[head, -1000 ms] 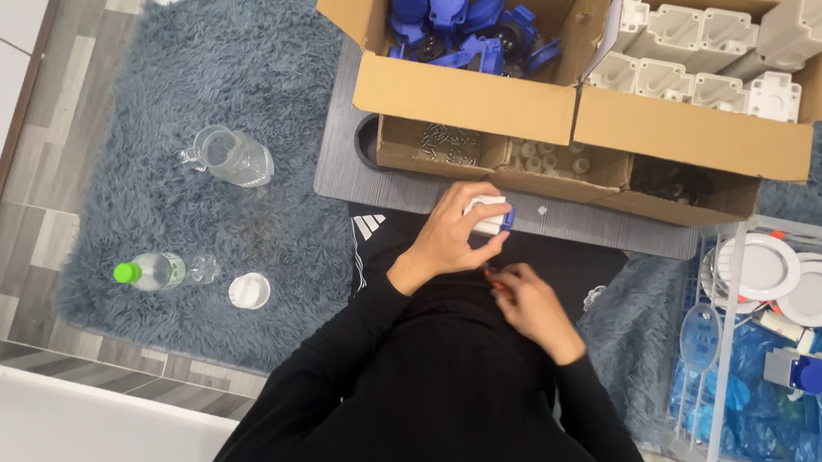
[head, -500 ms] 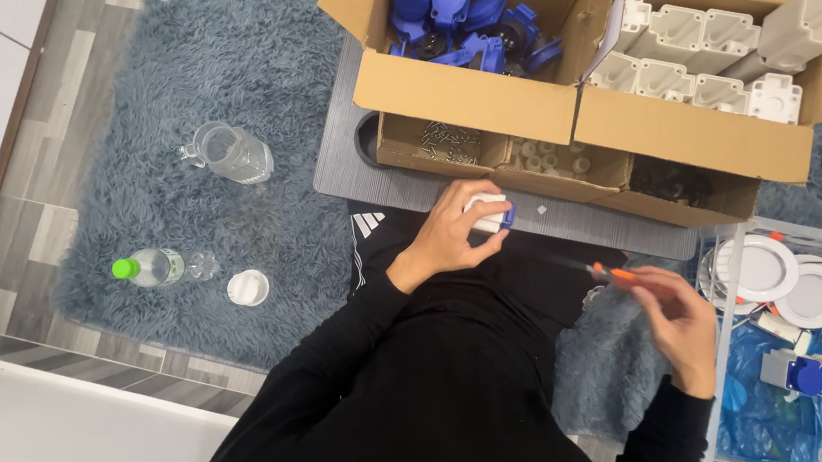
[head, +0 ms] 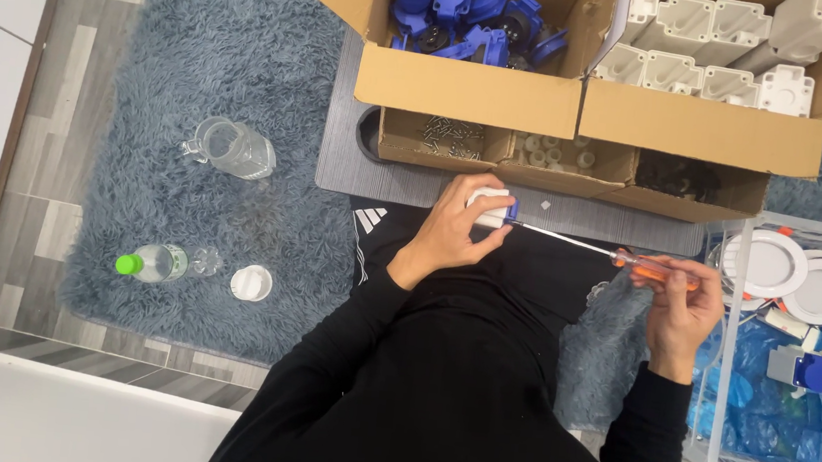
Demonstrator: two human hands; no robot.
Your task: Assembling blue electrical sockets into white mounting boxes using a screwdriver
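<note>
Screwdriver [head: 619, 258] gripped in right hand [head: 682, 312], tip at white socket [head: 491, 207].

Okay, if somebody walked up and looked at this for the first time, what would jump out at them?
Probably the orange-handled screwdriver in the right hand, its shaft reaching across to the small white and blue part gripped by the left hand in the middle. Just above, the cardboard box full of blue socket parts catches the eye, with white housings packed in the box beside it.

Cardboard boxes [head: 583, 117] wall off ahead; plastic crate [head: 727, 292] blocks right.
</note>
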